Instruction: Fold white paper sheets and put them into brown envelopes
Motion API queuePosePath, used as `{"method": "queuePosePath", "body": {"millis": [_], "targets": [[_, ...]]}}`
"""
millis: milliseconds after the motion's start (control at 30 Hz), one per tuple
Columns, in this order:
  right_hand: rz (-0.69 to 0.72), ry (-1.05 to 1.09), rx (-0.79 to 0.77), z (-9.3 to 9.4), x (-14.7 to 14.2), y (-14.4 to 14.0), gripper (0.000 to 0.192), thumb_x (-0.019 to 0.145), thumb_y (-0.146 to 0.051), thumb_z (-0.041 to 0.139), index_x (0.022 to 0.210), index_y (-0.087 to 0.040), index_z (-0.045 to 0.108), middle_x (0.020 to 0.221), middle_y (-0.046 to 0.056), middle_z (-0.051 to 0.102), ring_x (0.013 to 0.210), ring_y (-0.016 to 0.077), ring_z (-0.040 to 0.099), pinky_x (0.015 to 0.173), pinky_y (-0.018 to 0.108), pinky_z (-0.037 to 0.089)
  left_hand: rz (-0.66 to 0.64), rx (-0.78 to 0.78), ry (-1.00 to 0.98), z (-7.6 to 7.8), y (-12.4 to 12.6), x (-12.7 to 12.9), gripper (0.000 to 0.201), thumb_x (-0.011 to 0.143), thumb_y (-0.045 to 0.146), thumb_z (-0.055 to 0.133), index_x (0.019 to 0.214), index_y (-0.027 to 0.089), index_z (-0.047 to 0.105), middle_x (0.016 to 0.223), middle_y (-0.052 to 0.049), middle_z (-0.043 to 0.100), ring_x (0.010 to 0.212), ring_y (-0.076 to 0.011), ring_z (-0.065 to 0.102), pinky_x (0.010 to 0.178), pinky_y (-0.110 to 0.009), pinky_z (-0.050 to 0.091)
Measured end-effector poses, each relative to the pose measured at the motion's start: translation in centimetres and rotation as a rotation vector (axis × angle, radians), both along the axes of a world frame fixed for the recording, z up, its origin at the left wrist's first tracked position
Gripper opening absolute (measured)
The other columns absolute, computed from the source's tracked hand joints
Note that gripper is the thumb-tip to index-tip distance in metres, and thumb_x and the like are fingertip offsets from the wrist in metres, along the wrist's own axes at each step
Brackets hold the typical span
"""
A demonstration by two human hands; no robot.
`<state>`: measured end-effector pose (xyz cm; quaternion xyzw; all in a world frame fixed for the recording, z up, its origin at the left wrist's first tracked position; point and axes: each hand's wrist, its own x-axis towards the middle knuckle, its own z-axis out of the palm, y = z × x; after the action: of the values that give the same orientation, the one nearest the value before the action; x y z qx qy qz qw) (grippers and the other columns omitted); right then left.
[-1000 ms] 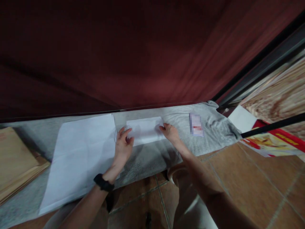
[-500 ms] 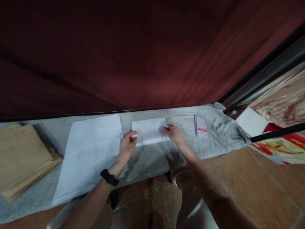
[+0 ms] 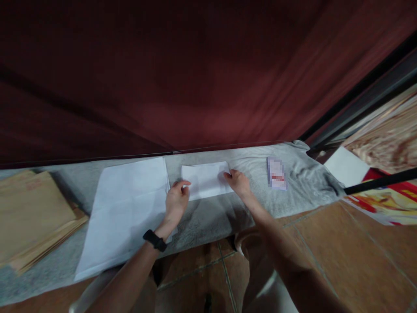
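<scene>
My left hand pinches left edge of folded white paper, thumb and fingers closed on it; my right hand presses right edge flat, fingertips down, not closed around it. Paper lies between both hands on grey cloth. Large white sheet just left of left hand; brown envelopes further left; small printed card right of right hand. Judging step: squaring and creasing fold. Next calls for even pressure along crease, edges kept aligned

Bare forearms, no sleeves, black watch strapped on left wrist, light trousers
</scene>
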<state>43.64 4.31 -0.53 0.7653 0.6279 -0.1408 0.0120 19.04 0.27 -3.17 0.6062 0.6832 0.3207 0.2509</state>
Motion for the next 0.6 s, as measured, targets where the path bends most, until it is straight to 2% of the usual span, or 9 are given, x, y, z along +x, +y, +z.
{"method": "queuePosePath", "body": {"millis": [267,467,600], "targets": [[-0.023,-0.022,0.045,-0.6,-0.6,-0.2,0.048,0.107,-0.052,0.037,0.128,-0.018,0.063,0.112,0.018,0.074,0.106,0.0292,0.072,0.087,0.035,0.052,0.023,0.014,0.097,0.3,-0.2,0.3,0.027,0.088,0.015,0.052,0.100,0.024,0.074,0.095,-0.004,0.069,0.076,-0.0188,0.062,0.075,-0.029,0.048],[-0.028,-0.038,0.143,-1.2,-1.0,-0.6,0.047,0.107,-0.048,0.036,0.133,-0.014,0.056,0.108,0.020,0.073,0.099,0.0299,0.071,0.086,0.037,0.050,0.024,-0.019,0.168,0.7,-0.1,0.5,0.027,0.090,0.016,0.052,0.102,0.023,0.075,0.097,-0.006,0.070,0.079,-0.0205,0.065,0.073,-0.030,0.048],[0.017,-0.037,0.286,-1.2,-1.1,-0.7,0.036,0.106,-0.038,0.041,0.128,-0.014,0.058,0.116,0.019,0.068,0.107,0.0289,0.064,0.094,0.037,0.047,0.020,-0.057,0.219,1.0,-0.1,0.7,0.028,0.093,0.017,0.050,0.106,0.023,0.075,0.104,-0.007,0.072,0.083,-0.0214,0.066,0.072,-0.030,0.048]]}}
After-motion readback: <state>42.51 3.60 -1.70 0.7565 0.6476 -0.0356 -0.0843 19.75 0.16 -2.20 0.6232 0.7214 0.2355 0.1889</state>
